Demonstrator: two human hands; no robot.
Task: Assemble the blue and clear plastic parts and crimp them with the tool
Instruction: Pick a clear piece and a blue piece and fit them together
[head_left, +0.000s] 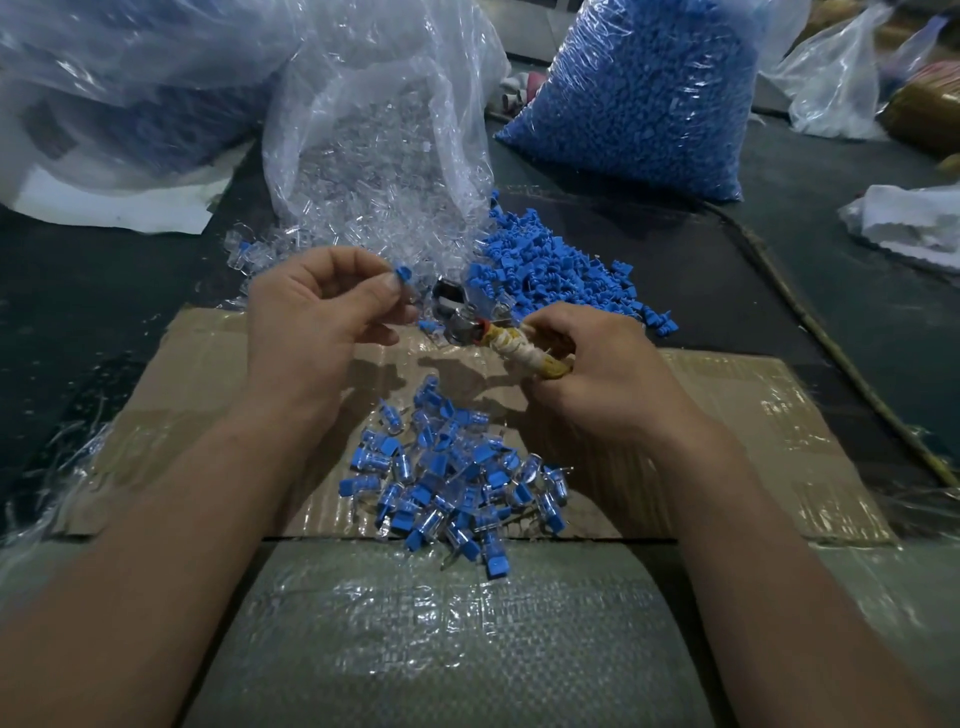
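Where assembled parts (452, 483) lie heaped, taped cardboard (727, 415) overlies dark mat (701, 270).

Light was dim and cool, glare glinted on the clear bag (384, 104), soft shadows lay on the cardboard (727, 415), wide-angle edges bowed outward, far corners were blurred.

Bare cardboard (737, 415) lies open at the right and left of the frame's middle band, leaving a hand room on either side of the pile of assembled pieces (452, 483) at lower centre. Just above the centre it is crowded: the left hand (317, 312), pinching a blue piece (402, 273), and the right hand (608, 374), gripping the tool (511, 343), sit close together. The heap of loose blue parts (561, 265) and the clear bag (374, 130) stand right behind them. The bag of blue parts (649, 93) blocks the upper right. The dark mat (727, 275) lies open up to a thin cane (831, 338) lying diagonally.
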